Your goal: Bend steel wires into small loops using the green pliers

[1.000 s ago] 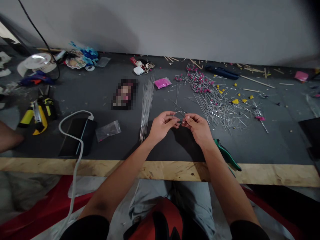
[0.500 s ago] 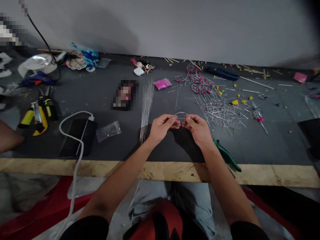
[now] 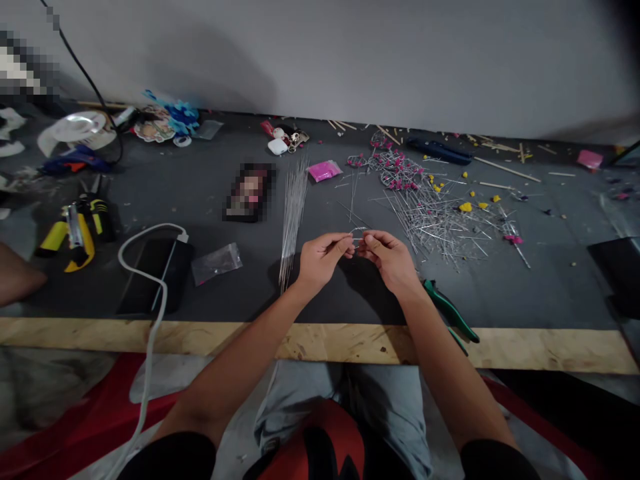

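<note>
Between my two hands a thin silvery wire (image 3: pixel 359 229) curves in a small arch, its ends hidden by the fingers. My left hand (image 3: pixel 323 259) pinches one side of it between thumb and fingers. Opposite, my right hand (image 3: pixel 387 259) pinches the other side, fingertips close to the left ones. A bundle of straight wires (image 3: pixel 294 217) lies just left of my left hand. Right of my right hand spreads a loose heap of cut wires (image 3: pixel 445 223). Green-handled pliers (image 3: pixel 453 312) rest by my right forearm, partly over the table's front edge.
Wire pieces with pink bits (image 3: pixel 400 170) lie behind the heap, near a pink packet (image 3: pixel 324 171). To the left are a phone (image 3: pixel 250 192), a small plastic bag (image 3: pixel 217 263), a cabled black device (image 3: pixel 155 273) and yellow-handled tools (image 3: pixel 77 237). Another person's arm (image 3: pixel 17 275) shows at far left.
My right hand has shifted slightly left, closer to my left hand, and the wire arch between them looks narrower. Both hands keep their pinch.
</note>
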{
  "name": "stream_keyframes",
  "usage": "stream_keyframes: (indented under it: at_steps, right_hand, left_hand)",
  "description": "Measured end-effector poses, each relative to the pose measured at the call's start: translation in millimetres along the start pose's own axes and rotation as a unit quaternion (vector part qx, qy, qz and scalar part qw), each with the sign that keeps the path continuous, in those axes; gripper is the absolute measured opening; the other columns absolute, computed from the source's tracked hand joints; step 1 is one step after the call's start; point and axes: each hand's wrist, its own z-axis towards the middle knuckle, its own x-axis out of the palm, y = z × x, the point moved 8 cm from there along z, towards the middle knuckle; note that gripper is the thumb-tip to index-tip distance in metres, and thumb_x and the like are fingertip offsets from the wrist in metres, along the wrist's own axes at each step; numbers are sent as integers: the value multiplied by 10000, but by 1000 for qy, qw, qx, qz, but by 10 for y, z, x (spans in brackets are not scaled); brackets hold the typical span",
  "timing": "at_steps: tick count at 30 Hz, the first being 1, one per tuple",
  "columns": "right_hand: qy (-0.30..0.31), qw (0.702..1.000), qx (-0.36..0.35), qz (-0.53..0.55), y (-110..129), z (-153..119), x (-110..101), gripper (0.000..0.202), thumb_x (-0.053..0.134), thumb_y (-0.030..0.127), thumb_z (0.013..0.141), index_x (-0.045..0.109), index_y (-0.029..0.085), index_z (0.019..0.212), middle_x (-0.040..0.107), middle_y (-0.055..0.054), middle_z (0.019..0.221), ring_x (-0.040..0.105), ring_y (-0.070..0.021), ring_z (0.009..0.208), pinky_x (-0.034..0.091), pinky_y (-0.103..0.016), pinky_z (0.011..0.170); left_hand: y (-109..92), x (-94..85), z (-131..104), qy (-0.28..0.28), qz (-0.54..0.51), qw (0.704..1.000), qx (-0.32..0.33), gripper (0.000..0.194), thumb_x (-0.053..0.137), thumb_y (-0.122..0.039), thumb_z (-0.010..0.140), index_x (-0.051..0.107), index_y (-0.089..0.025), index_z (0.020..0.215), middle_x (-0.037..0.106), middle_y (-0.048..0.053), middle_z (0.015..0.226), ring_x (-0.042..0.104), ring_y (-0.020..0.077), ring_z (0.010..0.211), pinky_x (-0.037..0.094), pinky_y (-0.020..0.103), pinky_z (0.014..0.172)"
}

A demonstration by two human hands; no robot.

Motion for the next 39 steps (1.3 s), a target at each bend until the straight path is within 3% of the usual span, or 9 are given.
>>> stream_keyframes:
  at_steps: [10,21,28,33,39]
  right_hand:
    - [-45,999,-11,14,-3,-41,7,207,745,347,652,671,201,779,673,23,714,626,-111,649,525,-254,640]
    - [-41,999,-15,10,-4,-47,31,260,737,370,656,664,201,840,676,21,718,629,-113,644,535,-263,641]
    - [-39,998,20,46,-113,-43,59,314,783,364,607,623,192,816,693,5,743,656,-122,662,559,-265,644]
    - [-30,998,24,48,-142,-62,94,274,773,352,622,653,197,813,702,-5,797,658,-120,706,554,-269,682]
    - [-9,1000,11,16,-134,-64,149,256,764,346,622,683,212,824,695,5,765,650,-130,708,535,-290,701]
  left_hand:
    - [92,-2,12,-13,-25,999,-23,256,698,-300,721,698,-159,936,715,33,747,657,103,614,561,239,640]
    - [57,35,18,-1,-94,995,-31,175,654,-301,761,688,-152,847,688,18,663,646,108,555,566,250,564]
    - [-16,-48,-20,-31,73,995,57,170,629,-297,776,693,-164,861,695,26,704,646,106,594,542,231,590]
    - [-272,-16,-82,-29,219,957,190,117,607,-218,780,706,-193,836,689,16,707,617,97,627,499,222,626]
    - [-207,-74,-48,-55,190,971,137,124,588,-239,797,701,-197,824,691,17,738,615,100,634,489,223,627]
